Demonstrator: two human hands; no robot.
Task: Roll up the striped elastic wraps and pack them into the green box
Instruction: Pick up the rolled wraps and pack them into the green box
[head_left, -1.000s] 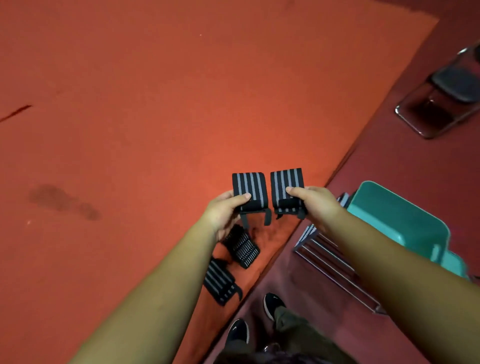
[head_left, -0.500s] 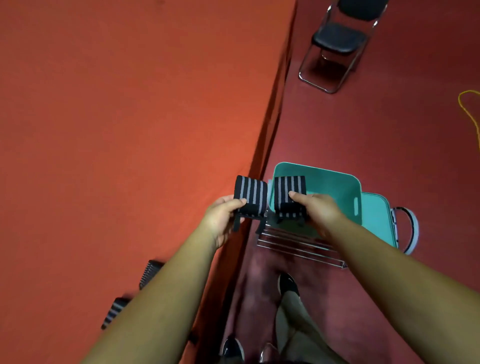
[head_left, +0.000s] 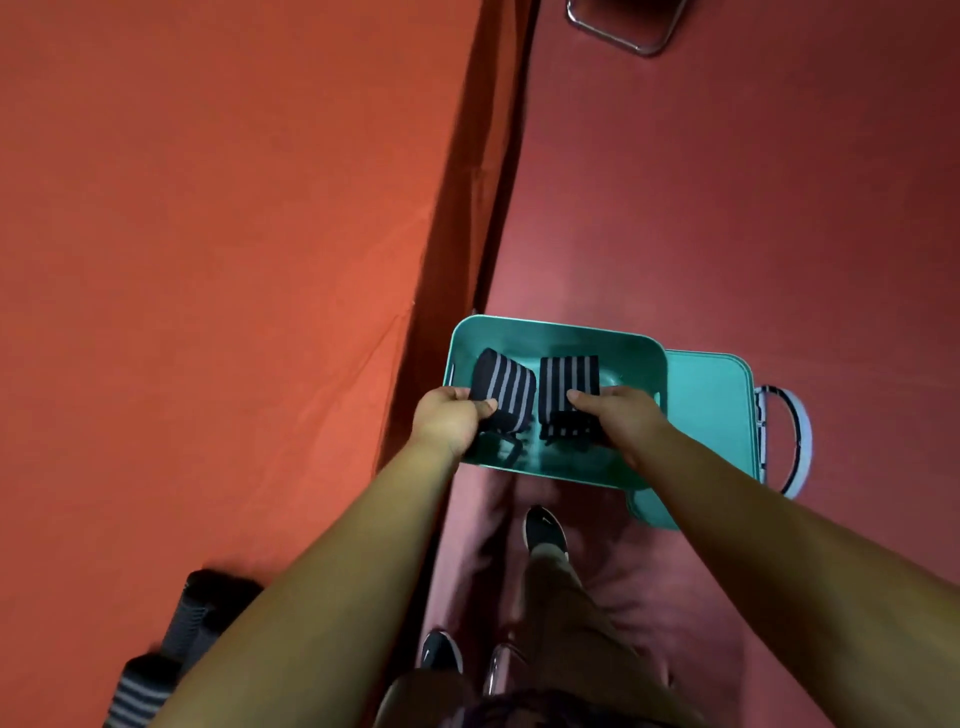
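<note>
Green box (head_left: 556, 328): being seen open from above, lid (head_left: 706, 410) lying against its right side.
Left hand (head_left: 449, 423): a striped roll (head_left: 506, 387) is being pinched between thumb and fingers over the box's inside.
Right hand (head_left: 631, 421): second roll (head_left: 569, 371) being gripped likewise, just beside the first.
Orange table (head_left: 208, 260): two more wraps (head_left: 208, 608) being seen, blurred, near its edge.

Four striped wraps, one green box (head_left: 550, 326), two hands.
Two wraps are held over the box: the left wrap (head_left: 506, 389) in the left hand (head_left: 447, 422), the right wrap (head_left: 569, 374) in the right hand (head_left: 623, 418). Two more lie on the one orange table (head_left: 208, 260), the nearer wrap (head_left: 140, 686) and the farther wrap (head_left: 208, 603), both partly hidden by an arm. There is also one green lid (head_left: 706, 410) with one looped handle (head_left: 799, 441), two dark shoes (head_left: 543, 527) and part of one metal chair frame (head_left: 623, 34).
</note>
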